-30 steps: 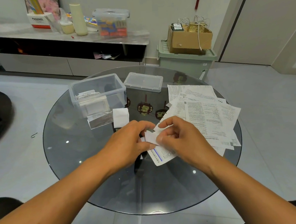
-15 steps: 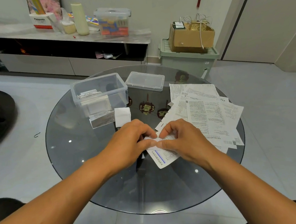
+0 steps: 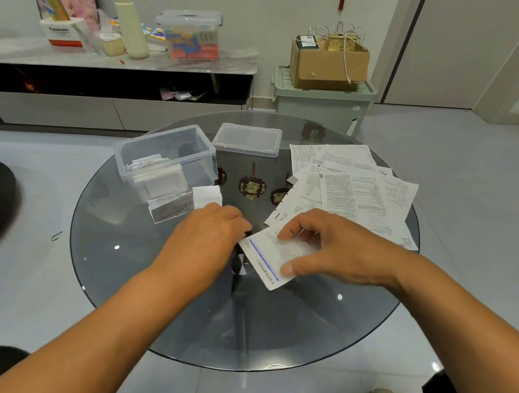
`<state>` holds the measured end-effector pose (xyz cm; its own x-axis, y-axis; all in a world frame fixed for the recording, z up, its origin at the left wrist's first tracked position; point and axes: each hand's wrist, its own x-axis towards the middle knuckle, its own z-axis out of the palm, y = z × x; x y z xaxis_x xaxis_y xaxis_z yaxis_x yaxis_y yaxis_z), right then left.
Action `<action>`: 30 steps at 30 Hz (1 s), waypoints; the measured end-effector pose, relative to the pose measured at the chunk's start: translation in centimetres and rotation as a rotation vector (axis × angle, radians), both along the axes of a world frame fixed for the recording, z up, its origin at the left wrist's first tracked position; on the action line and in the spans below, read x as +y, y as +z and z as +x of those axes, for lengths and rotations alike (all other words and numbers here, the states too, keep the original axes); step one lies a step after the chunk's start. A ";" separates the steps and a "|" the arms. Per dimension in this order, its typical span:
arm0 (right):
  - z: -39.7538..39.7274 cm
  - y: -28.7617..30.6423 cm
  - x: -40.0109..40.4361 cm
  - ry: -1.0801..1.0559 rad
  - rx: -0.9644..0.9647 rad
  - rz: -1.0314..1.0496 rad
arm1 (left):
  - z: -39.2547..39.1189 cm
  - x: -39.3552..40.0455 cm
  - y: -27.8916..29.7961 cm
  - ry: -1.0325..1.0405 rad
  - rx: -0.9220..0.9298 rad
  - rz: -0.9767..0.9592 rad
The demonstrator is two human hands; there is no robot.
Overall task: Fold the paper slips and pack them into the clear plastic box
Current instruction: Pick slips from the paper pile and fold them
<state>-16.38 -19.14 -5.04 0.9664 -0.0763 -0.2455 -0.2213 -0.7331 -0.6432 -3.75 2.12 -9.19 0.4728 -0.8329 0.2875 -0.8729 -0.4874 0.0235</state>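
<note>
The paper slip [image 3: 273, 256] lies on the glass table [image 3: 129, 240] between the two hands. The right hand [image 3: 336, 249] makes the grip: forefinger and thumb curl over the slip's near-right part. The left hand [image 3: 205, 236] meets its left edge; its fingers are hidden, so its hold cannot be told. Thin and limp, the slip should crease easily but slide on glass; best pinched at the corners. Beyond the grip, leftward, the clear plastic box [image 3: 166, 161] holds folded slips; rightward lies the unfolded pile [image 3: 346, 185].

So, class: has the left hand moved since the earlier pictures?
Yes. The left hand has shifted away from the right hand and towards the clear box; it now touches only the slip's left edge.
</note>
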 end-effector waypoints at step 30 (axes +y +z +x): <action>-1.0 -0.7 0.7 -0.002 -0.287 -0.060 | -1.5 0.8 3.1 -0.019 0.771 0.027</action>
